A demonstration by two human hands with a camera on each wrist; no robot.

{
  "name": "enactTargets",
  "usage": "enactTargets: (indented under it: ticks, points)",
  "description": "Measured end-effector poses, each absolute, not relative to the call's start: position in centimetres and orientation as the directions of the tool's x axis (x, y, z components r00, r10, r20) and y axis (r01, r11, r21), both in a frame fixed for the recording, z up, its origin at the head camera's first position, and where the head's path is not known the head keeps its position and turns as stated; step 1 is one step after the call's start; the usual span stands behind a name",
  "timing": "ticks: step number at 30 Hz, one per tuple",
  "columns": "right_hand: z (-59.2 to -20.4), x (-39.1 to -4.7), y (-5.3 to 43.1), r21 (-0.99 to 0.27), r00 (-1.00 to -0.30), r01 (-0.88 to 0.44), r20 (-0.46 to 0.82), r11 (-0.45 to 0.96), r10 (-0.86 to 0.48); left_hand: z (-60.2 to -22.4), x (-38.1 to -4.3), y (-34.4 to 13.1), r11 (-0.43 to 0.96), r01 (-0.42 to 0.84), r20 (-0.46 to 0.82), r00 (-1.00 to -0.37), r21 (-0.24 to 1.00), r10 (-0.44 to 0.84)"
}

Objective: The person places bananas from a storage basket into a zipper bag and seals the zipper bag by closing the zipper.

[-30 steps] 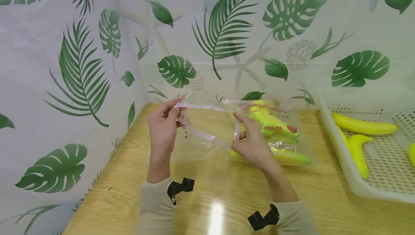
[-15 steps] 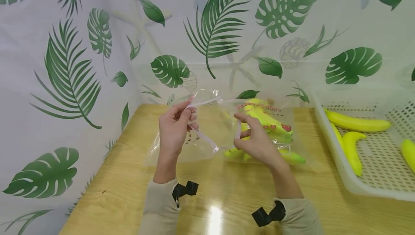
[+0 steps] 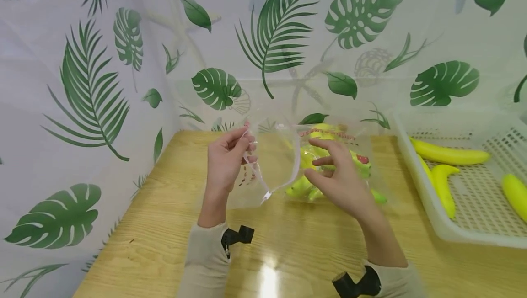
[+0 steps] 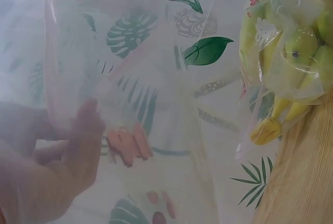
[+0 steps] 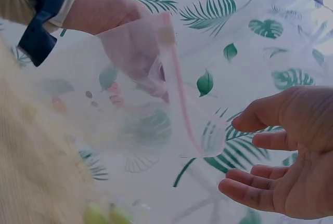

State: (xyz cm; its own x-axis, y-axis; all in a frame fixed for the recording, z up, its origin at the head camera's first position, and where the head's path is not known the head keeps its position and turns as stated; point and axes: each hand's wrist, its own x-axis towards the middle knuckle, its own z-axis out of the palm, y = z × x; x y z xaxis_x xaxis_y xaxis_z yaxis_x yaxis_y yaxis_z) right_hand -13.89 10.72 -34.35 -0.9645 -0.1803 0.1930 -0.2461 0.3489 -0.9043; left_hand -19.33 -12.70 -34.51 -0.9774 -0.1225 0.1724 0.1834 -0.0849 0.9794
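My left hand (image 3: pixel 226 163) pinches the left rim of a clear zip bag (image 3: pixel 297 156), holding it above the table. The bag's mouth gapes wide, and a pale pink zip strip (image 5: pixel 179 89) edges it in the right wrist view. Nothing shows inside this bag. My right hand (image 3: pixel 339 177) is just right of the mouth, fingers spread and apart from the rim, holding nothing; the right wrist view shows the same hand (image 5: pixel 302 156). Behind it lies a second clear bag (image 4: pixel 286 52) with red print and several yellow-green bananas inside, partly hidden by the right hand in the head view.
A white perforated plastic basket (image 3: pixel 444 231) stands at the right, with several yellow bananas (image 3: pixel 450 151) in it. The wooden table (image 3: pixel 164 243) meets a leaf-patterned sheet (image 3: pixel 370 14) at the back and left.
My right hand has let go of the empty bag's rim and drawn back to the right, its fingers spreading. The left hand has shifted slightly right, still pinching the bag, whose mouth is now rounder.
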Motion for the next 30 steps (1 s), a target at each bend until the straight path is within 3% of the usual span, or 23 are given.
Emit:
enactTargets:
  ticks: [6, 10, 15, 20, 30]
  points:
    - [-32.4, -11.4, 15.2, -0.759, -0.929, -0.367, 0.335, 0.537, -0.159, -34.2, -19.4, -11.9, -0.065, 0.156, 0.151, -0.986, 0.986, -0.075]
    - [-30.8, -11.2, 20.6, -0.624, -0.931, -0.334, 0.335, 0.707, -0.145, -33.9, -19.2, -12.2, -0.041, 0.146, 0.142, -0.987, 0.988, -0.081]
    - [-30.2, -13.0, 28.5, -0.531, -0.982, -0.154, 0.176, 0.833, -0.069, -33.6, -18.7, -13.0, 0.012, 0.142, 0.143, -0.986, 0.990, -0.091]
    - [-32.2, -15.5, 35.3, -0.507, -0.998, -0.010, -0.052, 0.862, -0.042, -33.7, -18.7, -12.7, 0.025, 0.138, 0.140, -0.988, 0.990, -0.066]
    - [-38.3, -15.9, 37.5, -0.568, -0.933, 0.073, -0.329, 0.820, -0.145, -34.4, -18.3, -11.1, 0.050, 0.108, 0.109, -0.994, 0.993, -0.030]
